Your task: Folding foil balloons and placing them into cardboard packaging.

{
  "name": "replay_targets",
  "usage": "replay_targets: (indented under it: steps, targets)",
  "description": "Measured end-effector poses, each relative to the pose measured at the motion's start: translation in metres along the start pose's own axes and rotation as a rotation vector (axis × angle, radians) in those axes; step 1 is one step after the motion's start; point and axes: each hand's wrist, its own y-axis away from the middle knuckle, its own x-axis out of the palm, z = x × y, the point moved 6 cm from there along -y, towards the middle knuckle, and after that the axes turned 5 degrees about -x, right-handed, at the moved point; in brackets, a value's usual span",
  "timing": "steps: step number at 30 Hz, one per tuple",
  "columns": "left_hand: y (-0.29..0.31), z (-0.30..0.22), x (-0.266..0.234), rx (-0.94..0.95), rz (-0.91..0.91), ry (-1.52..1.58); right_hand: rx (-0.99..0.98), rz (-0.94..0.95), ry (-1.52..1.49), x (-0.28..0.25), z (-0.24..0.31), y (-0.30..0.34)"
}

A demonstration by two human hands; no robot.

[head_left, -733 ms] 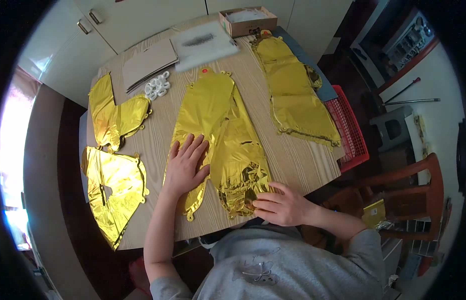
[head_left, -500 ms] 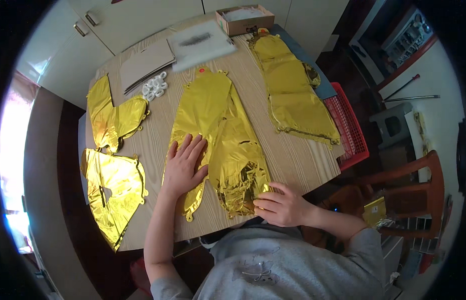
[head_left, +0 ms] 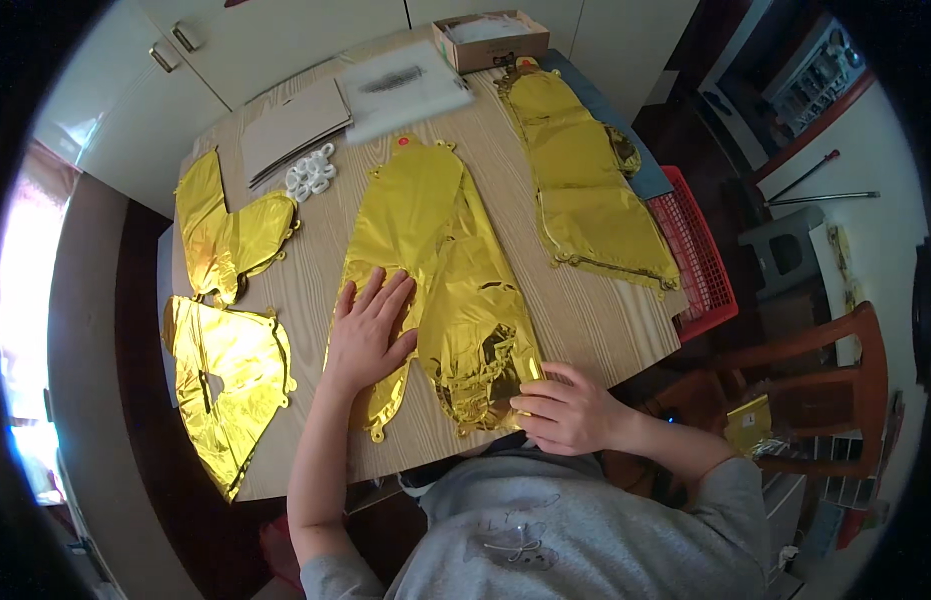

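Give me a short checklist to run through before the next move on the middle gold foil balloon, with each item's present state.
1. Left hand lies flat on the middle foil balloon: ok.
2. Right hand has its fingers on the balloon's crumpled lower edge: ok.
3. Balloon fully smoothed: not ok, the lower right part is wrinkled.
4. Balloon wholly on the wooden table: ok.
5. Neighbouring balloons apart from it, the right one and the left one: ok.
6. Balloon's valve open or shut: cannot tell.
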Motion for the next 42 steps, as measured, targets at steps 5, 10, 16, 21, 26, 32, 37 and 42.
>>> replay_targets:
  steps: [5,10,16,21,26,32,37,42]
  targets:
    - [0.002,0.002,-0.007,0.005,-0.082,0.059,-0.015,-0.036,-0.177,-0.029,-0.011,-0.021]
    - [0.022,0.011,-0.048,-0.165,-0.237,-0.009,-0.009,-0.102,-0.113,-0.026,-0.07,-0.063]
    - [0.09,0.03,-0.051,-0.638,-0.11,-0.186,-0.08,-0.033,-0.071,0.019,-0.1,-0.105]
    - [0.12,0.016,-0.044,-0.698,-0.201,-0.115,-0.081,0.091,-0.088,0.036,-0.093,-0.102]
    - [0.12,0.011,-0.035,-0.764,-0.21,-0.064,-0.059,0.111,-0.125,0.041,-0.093,-0.1]
    - [0.122,0.017,-0.024,-0.717,-0.182,0.051,-0.06,0.113,-0.135,0.042,-0.095,-0.099]
    - [0.119,0.01,-0.025,-0.85,-0.439,1.091,-0.061,0.113,-0.137,0.042,-0.096,-0.099]
    - [0.103,-0.019,-0.034,-0.66,-0.472,1.375,-0.049,0.132,-0.143,0.041,-0.096,-0.099]
